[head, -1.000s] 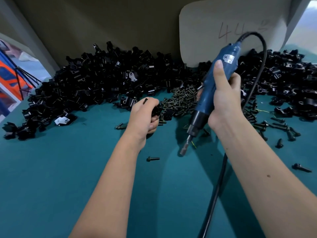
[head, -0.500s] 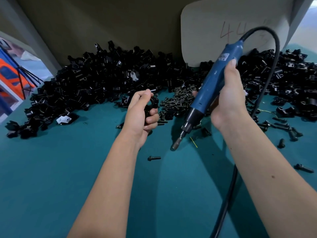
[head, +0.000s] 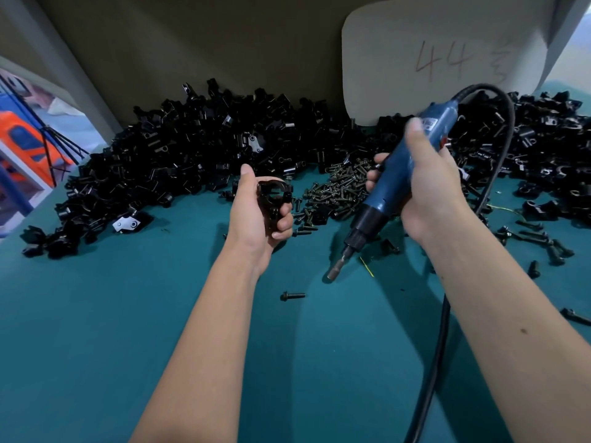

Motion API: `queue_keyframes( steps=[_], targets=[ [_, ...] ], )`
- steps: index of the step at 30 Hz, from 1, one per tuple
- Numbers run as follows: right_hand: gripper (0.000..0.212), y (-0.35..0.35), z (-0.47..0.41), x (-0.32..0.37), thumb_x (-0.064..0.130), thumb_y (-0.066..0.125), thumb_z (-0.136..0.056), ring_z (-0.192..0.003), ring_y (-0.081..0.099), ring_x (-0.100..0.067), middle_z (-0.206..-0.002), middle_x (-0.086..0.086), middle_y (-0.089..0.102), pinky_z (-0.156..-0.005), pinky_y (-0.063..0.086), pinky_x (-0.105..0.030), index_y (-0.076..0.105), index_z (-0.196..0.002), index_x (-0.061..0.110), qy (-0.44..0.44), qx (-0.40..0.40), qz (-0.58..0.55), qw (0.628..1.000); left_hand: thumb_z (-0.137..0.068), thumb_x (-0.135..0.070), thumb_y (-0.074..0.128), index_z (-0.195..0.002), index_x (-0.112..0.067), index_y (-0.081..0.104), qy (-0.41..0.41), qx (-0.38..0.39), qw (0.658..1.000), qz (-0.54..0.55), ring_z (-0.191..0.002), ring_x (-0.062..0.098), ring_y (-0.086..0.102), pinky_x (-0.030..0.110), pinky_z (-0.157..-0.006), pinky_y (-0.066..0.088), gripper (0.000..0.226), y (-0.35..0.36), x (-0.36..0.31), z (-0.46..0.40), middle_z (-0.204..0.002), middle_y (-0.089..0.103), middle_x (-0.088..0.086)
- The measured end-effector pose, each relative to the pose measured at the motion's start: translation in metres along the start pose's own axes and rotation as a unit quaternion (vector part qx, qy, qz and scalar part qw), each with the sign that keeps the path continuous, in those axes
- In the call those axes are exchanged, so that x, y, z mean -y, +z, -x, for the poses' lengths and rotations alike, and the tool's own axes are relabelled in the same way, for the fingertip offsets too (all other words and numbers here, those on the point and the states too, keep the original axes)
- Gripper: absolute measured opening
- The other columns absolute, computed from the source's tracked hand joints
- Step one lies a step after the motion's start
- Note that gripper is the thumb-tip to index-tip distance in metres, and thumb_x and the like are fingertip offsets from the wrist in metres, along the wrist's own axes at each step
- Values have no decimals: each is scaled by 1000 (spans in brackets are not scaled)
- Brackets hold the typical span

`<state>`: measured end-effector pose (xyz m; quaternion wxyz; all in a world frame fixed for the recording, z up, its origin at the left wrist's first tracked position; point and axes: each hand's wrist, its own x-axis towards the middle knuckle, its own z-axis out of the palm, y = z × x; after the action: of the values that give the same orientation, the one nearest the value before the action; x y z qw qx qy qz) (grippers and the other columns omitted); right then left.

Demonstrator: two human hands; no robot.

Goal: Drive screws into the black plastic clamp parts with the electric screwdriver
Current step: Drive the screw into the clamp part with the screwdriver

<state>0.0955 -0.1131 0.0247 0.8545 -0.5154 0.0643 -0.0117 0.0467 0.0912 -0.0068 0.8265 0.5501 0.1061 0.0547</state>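
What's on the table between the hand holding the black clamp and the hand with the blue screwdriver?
In the head view, a heap of loose screws lies between the left hand and the right hand.

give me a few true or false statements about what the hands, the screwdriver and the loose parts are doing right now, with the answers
1. The left hand holds a black clamp part. True.
2. The right hand is empty. False: it grips the blue electric screwdriver.
3. The screwdriver's bit is seated in the held clamp part. False: it points down toward the teal table, apart from the part.
4. A pile of screws lies on the table between the two hands. True.
5. A single screw lies on the table nearer the person than the pile. True.
6. The screwdriver is cordless. False: a black cable runs from its top end.
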Motion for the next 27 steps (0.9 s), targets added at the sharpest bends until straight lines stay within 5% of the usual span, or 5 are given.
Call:
queue_keyframes(
  steps=[4, 14, 18, 21, 27],
  targets=[
    [46, 0, 1, -11, 10, 82, -87, -58, 62, -19, -97, -14, 64, -56, 55, -32, 48, -118, 10, -5, -41, 17, 999, -111, -37, 37, -110, -13, 47, 4, 4, 999, -37, -55, 17, 46, 25, -47, 33, 26, 0, 1, 0, -73, 54, 6],
    [25, -2, 3, -11, 4, 77, -89, -51, 56, -15, -70, -4, 62, -51, 50, -27, 57, -101, 7, 28, -70, -73, 994, -106, -28, 58, -108, -13, 61, 73, 26, 995, -66, -64, 22, 63, 27, -56, 55, 16, 2, -1, 3, -87, 73, 17],
    [18, -2, 0, 5, 14, 73, -95, -54, 56, -12, -75, -1, 65, -56, 50, -24, 57, -103, 14, 22, -92, -250, 964, -108, -28, 50, -111, -17, 65, 6, 73, 993, -96, -57, 18, 53, 23, -48, 42, 19, 1, 1, 5, -80, 68, 13],
    [29, -10, -2, 17, 15, 72, -95, -54, 54, -12, -80, -1, 66, -57, 49, -24, 53, -117, 16, -6, -109, -249, 962, -109, -27, 42, -101, -18, 61, -29, 91, 993, -67, -50, 14, 33, 20, -42, 22, 22, 2, 3, 3, -70, 53, 9],
    [35, -13, 1, 27, 12, 73, -94, -52, 50, -12, -81, -3, 64, -52, 45, -24, 49, -120, 13, -45, -121, -264, 956, -103, -54, 52, -88, -27, 56, -45, 79, 992, -85, -50, 12, 20, 19, -39, 15, 32, 5, 4, 2, -67, 44, 2]
  ],
)
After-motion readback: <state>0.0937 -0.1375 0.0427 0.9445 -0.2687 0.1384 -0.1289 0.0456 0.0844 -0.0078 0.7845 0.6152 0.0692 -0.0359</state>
